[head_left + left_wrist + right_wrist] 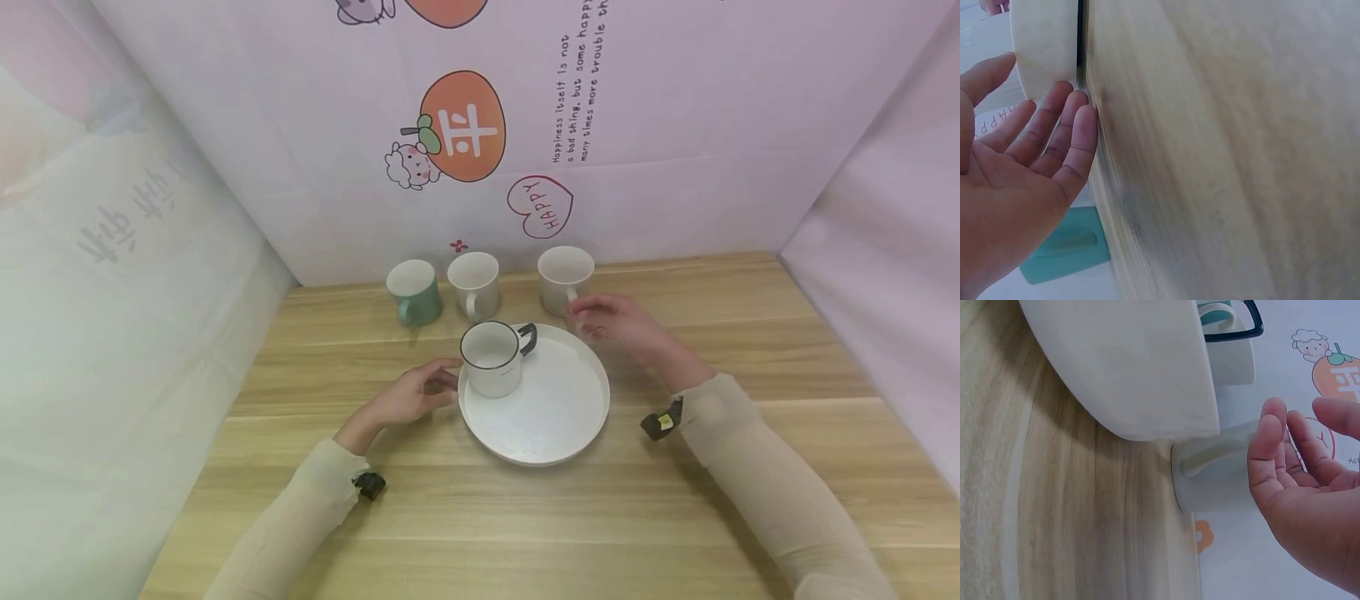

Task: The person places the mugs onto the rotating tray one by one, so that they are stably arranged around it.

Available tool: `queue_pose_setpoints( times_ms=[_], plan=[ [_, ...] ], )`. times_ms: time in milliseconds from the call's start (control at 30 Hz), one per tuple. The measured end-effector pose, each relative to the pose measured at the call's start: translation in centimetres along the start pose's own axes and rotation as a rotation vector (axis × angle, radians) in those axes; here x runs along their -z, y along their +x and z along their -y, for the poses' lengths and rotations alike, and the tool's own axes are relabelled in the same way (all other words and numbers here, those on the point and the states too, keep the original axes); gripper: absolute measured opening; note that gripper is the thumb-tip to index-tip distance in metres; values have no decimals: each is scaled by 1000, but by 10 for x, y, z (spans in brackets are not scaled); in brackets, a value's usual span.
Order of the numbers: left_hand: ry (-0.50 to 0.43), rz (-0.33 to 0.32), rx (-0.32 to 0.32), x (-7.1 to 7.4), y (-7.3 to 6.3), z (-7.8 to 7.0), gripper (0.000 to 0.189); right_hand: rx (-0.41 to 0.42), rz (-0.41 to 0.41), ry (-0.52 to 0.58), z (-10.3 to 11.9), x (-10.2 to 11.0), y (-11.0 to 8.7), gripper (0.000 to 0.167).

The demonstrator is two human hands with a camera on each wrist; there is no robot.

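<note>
Left hand (412, 393) relaxed at the left rim of a round white tray (555, 417), black-rimmed mug (491, 375) upright on it, right hand (609, 323) near a white mug (564, 271) behind, both grasping nothing, tabletop (540, 533) stretching along the near rim, right wrist view showing the handle (1213, 456) outside the fingers, overlapped in the head view.

Round white tray (558, 412) lies flat beside left hand (416, 392). White mug (555, 290) stands upright, handle near right hand (611, 323).
</note>
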State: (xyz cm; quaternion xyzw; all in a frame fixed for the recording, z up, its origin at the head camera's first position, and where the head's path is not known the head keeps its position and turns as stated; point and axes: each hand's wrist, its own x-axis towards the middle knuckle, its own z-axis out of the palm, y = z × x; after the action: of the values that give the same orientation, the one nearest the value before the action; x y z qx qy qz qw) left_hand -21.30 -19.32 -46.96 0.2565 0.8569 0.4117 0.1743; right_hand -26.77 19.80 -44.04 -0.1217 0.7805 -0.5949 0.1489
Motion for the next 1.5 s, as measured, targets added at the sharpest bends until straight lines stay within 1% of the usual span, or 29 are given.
queue_pose_setpoints(
  times_ms=[233, 333, 467, 567, 800, 967, 1333, 1500],
  plan=[
    [-50, -7, -18, -2, 0, 4, 45, -1, -24, 15, -1, 2, 0, 39],
    [-61, -7, -1, -2, -1, 0, 49, -24, -40, 16, -1, 3, 0, 39],
    [-34, 2, -1, -2, -1, 0, 56, -46, -61, 26, -1, 5, 1, 38],
    [-15, 6, -8, -2, 0, 4, 56, -47, -71, 31, -4, 7, 3, 39],
    [-24, -4, 15, -2, 0, 4, 52, -50, -81, 33, -7, 12, 4, 41],
    [-28, 1, 45, -2, 0, 3, 55, -59, -88, 40, -6, 12, 5, 42],
    [-30, 5, 39, -3, 0, 5, 56, -80, -123, 11, -7, 12, 13, 40],
    [-27, 3, 36, -3, 0, 5, 57, -81, -119, 2, -5, 10, 16, 42]
  ],
)
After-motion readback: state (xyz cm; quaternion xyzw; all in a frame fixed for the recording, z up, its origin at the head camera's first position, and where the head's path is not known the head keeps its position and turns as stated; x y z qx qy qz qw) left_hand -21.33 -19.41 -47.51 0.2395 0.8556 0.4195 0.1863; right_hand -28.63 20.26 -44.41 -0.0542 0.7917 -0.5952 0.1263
